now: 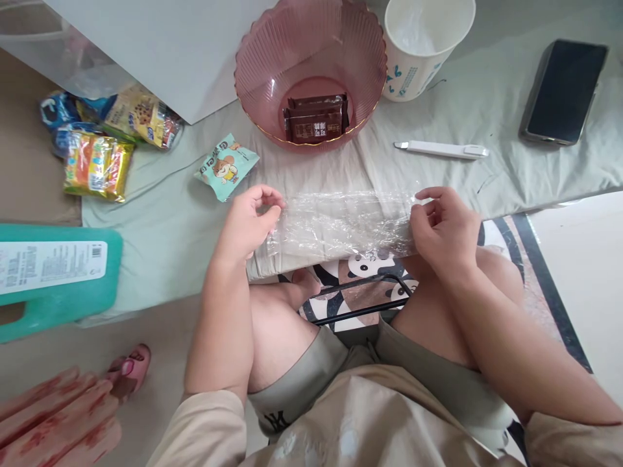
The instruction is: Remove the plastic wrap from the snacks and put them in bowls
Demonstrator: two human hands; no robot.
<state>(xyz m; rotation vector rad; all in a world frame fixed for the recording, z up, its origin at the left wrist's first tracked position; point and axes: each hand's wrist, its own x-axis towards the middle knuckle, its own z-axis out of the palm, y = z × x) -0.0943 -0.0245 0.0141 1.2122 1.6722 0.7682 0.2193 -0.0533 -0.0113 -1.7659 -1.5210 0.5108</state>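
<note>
A sheet of crinkled clear plastic film (pixel 343 220) is stretched across the near edge of the cloth-covered table. My left hand (pixel 253 220) pinches its left end between thumb and fingers. At the right end, my right hand (pixel 442 227) grips the film with curled fingers. Just beyond my left hand lies a small mint-green snack packet (pixel 226 167) with a cartoon animal on it. Behind the film stands a pink ribbed bowl (pixel 263 84) with a gold rim, holding brown wrapped packets (pixel 316 123). A white utility knife (pixel 440 150) rests beyond my right hand.
A white paper cup (pixel 413 71) with clear plastic inside stands right of the bowl. Far right lies a black phone (pixel 564 91). Several colourful snack packs (pixel 97 165) and a teal jug (pixel 104 285) are at left. Another person's patterned garment (pixel 58 415) and pink slipper (pixel 139 366) show lower left.
</note>
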